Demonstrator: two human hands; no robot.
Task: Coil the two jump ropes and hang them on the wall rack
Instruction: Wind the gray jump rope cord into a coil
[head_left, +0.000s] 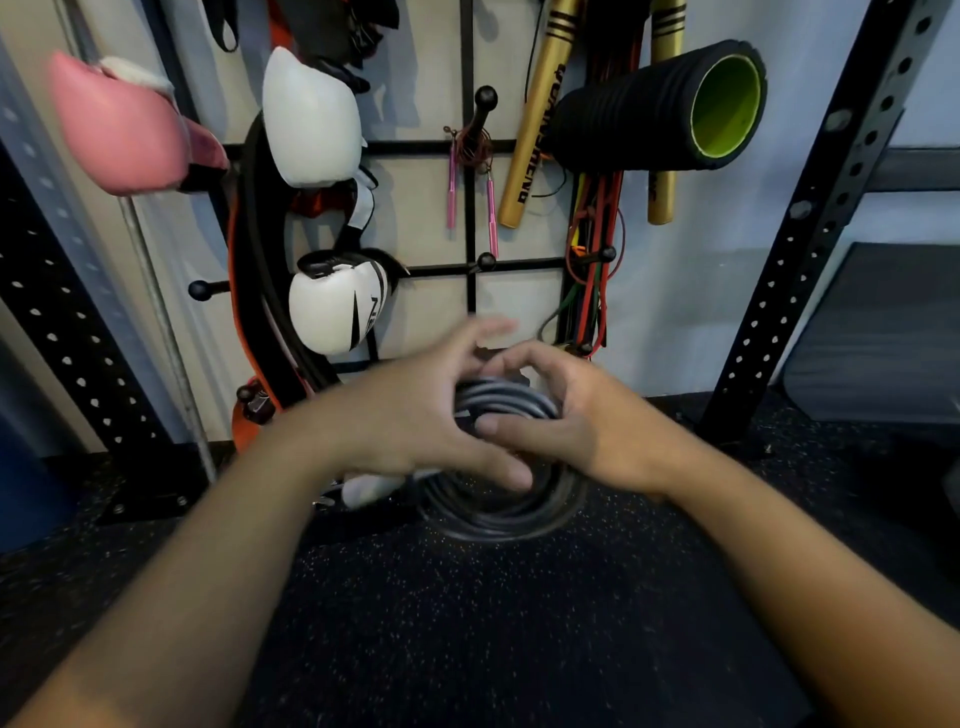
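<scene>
Below the wall rack (470, 208), grey jump rope (501, 512) wound in several loops, blurred; left hand (415, 421) and right hand (587, 421) both grip its top; second rope, pink-handled (491, 215), hangs on rack.

White boxing gloves (310, 119), a pink glove (117, 124) and a black foam roller (660, 109) hang above the speckled floor (493, 623).

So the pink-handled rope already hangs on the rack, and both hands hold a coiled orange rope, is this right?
Nearly. The head view shows the pink-handled rope on the rack, but the coil held by the left hand and right hand is grey, not orange.
</scene>
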